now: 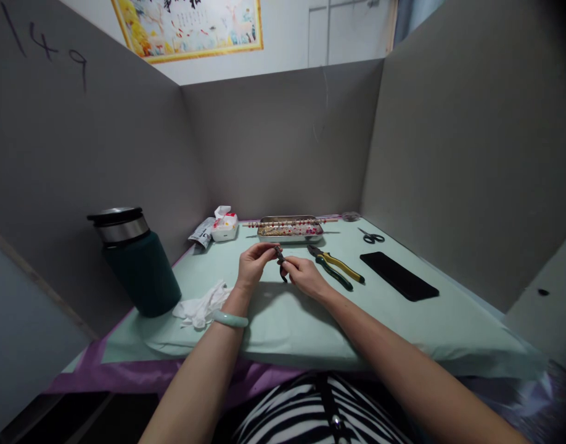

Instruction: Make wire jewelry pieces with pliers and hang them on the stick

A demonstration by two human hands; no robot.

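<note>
Near the middle of the table, my left hand (254,264) pinches something at its fingertips, too small to make out. My right hand (303,274) is closed around a small dark tool (282,259), whose tip meets the left fingertips and whose curved handle hangs below. Just beyond both hands lies a metal tray (290,239) of gold and red beads, with a beaded stick (329,220) resting across it. To the right of my right hand are pliers (337,267) with green and yellow handles.
A dark green bottle (142,271) stands at the left, beside crumpled white cloth (202,306). Behind are a tissue pack (225,226) and a silver packet (202,234). On the right lie scissors (372,237) and a black phone (398,275). Grey panels enclose three sides.
</note>
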